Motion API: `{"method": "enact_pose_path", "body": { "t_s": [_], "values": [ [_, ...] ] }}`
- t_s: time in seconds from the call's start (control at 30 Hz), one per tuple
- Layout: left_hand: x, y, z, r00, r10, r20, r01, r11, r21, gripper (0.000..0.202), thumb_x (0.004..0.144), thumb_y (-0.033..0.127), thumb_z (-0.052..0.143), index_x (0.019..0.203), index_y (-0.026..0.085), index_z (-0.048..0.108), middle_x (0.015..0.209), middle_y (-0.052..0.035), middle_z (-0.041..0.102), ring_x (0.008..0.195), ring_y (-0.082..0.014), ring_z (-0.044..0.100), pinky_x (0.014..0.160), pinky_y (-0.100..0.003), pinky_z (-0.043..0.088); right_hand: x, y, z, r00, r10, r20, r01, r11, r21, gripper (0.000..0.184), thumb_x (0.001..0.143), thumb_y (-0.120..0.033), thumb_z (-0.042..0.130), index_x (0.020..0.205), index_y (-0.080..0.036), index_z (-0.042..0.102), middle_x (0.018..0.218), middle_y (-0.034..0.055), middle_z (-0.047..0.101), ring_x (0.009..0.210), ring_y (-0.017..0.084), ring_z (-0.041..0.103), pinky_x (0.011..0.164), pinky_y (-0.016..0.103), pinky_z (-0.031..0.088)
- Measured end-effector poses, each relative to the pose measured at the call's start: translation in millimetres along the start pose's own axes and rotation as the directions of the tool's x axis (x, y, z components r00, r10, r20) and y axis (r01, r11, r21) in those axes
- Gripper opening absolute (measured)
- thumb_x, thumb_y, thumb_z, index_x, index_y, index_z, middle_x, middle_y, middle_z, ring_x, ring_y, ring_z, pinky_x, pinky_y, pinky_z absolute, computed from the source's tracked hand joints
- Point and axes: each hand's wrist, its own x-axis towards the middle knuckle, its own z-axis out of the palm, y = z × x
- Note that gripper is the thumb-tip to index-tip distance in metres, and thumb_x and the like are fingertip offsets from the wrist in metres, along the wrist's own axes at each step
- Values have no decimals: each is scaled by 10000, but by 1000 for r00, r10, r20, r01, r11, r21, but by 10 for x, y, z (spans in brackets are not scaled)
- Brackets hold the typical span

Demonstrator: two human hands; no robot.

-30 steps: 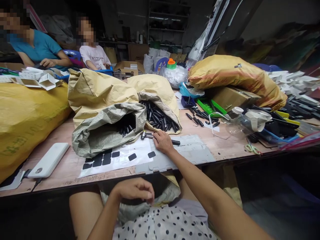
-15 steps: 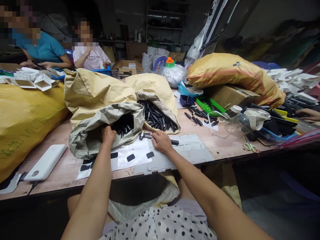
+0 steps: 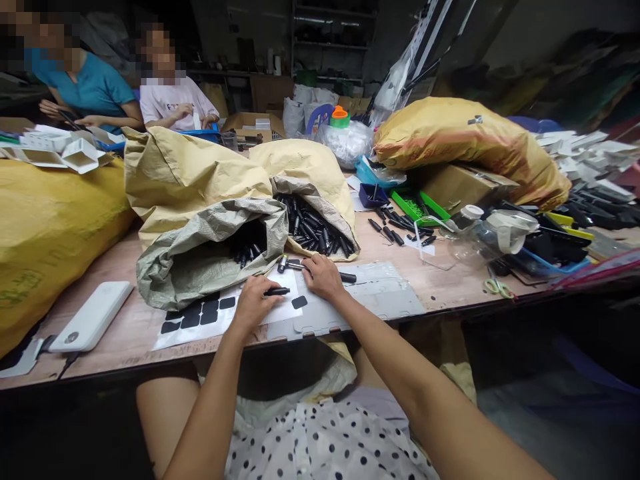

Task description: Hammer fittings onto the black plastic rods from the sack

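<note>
My left hand is closed on a small black cylindrical part and holds it over a white sheet carrying black stickers. My right hand rests on the table with its fingers curled over a small hammer with a black handle. Right behind the hands lies an open grey-lined sack full of the same black parts. A second open sack beside it holds more of them.
A white power bank lies at the left, beside a big yellow sack. Green trays, loose black parts, a plastic bottle, scissors and another yellow sack crowd the right. Two people sit across the table, far left.
My left hand rose from my lap, reached into the grey-lined sack, and came back over the sticker sheet with a black part. My right hand stayed on the hammer.
</note>
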Motion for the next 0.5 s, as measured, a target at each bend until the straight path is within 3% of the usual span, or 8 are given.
{"method": "enact_pose_path", "body": {
  "t_s": [0.13, 0.5],
  "values": [
    [-31, -57, 155, 1000, -23, 9, 23, 1000, -12, 187, 778, 277, 786, 961, 258, 821, 937, -52, 723, 963, -269, 604, 904, -406, 506, 8, 2, -1, 1000, 0, 1, 0, 1000, 1, 262, 1011, -265, 521, 1172, -209, 721, 1103, 116, 660, 1034, 263, 551, 915, 367, 439],
    [-49, -133, 127, 1000, -2, -6, 1, 999, -49, 220, 758, 333, 794, 961, 250, 791, 943, -47, 736, 985, -273, 616, 901, -397, 514, 3, 42, 12, 1000, -15, 0, 15, 1000, 20, 246, 1011, -239, 540, 1171, -235, 727, 1103, 102, 671, 1038, 253, 566, 917, 360, 448]
  ]
}}
